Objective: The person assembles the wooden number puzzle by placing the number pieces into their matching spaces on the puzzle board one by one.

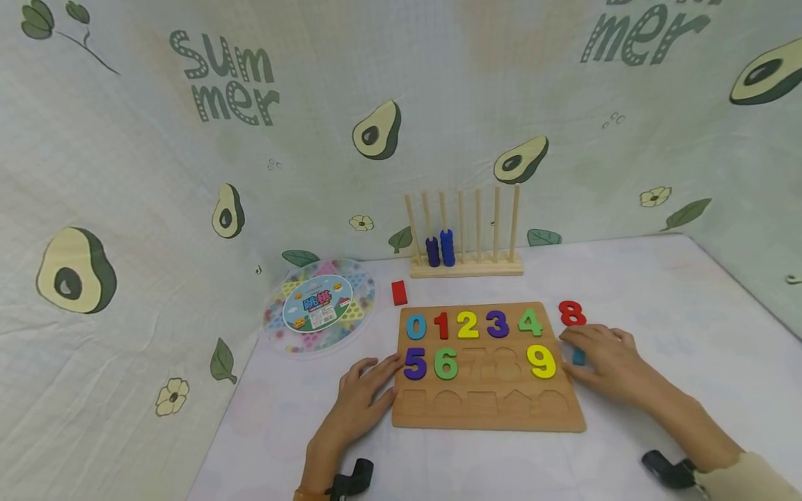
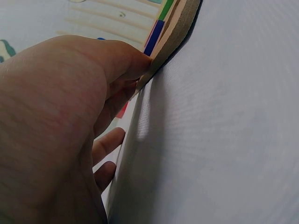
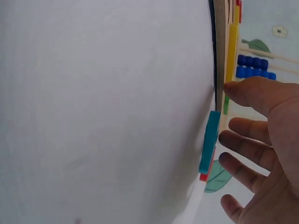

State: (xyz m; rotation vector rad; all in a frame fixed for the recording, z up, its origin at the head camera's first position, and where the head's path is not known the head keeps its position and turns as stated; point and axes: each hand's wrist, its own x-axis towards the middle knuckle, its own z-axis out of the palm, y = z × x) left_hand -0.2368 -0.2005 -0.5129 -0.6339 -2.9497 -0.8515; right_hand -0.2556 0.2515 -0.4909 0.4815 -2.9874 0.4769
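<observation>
A wooden number board [image 1: 432, 417] lies flat on the table with colored digits in its two upper rows, among them a purple 5 [image 1: 415, 364] and a yellow 9 [image 1: 541, 362]. Recess outlines show between the green 6 [image 1: 445, 363] and the 9, and along the bottom row. My left hand [image 1: 363, 400] rests at the board's left edge, its fingers extended and fingertips right at the wood. At the right edge, my right hand [image 1: 610, 365] lies with fingers spread and relaxed over a blue piece [image 3: 209, 142], which it partly hides. Just beyond those fingers sits a red 8 [image 1: 571, 313].
Behind the board stands a wooden peg rack [image 1: 466, 270] with blue beads on two of its pegs. A small red block [image 1: 399, 293] lies near the board's upper left corner. Farther left is a round, clear-lidded case [image 1: 360, 282] of colorful pieces. Printed cloth [image 1: 438, 83] hangs behind.
</observation>
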